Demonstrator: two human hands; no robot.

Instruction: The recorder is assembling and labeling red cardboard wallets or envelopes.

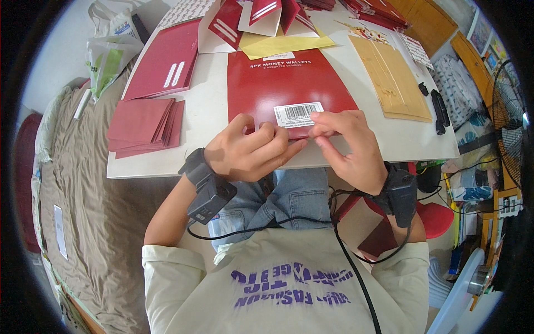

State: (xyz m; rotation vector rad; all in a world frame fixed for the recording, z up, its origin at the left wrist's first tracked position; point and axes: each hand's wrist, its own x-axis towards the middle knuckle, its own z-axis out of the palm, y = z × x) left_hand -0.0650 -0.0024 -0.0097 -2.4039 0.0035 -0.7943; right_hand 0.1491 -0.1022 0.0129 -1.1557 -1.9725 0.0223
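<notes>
Your left hand [247, 151] was curled, fingers bent, pinching the near edge of the glossy red card packet [289, 92] that lay flat on the white table [206, 119], right at the table's near edge in front of you. Your right hand [347, 147] was also closed in a pinch, thumb and forefinger on the same edge just below the white barcode label [298, 114], a small rectangle stuck near the packet's bottom centre. White print ran in a line across the packet's upper part. A yellow sheet [283, 44] poked out from under its far edge. To your left sat a fanned stack of plain red envelopes [146, 125], and beyond it a larger red packet with two white slots [167, 61]. To your right lay a pile of tan-gold envelopes [392, 78], with two black clips [438, 108] just beside it. Folded red-and-white cards [261, 16] stood at the far end. Black wrist devices were strapped to both arms.
</notes>
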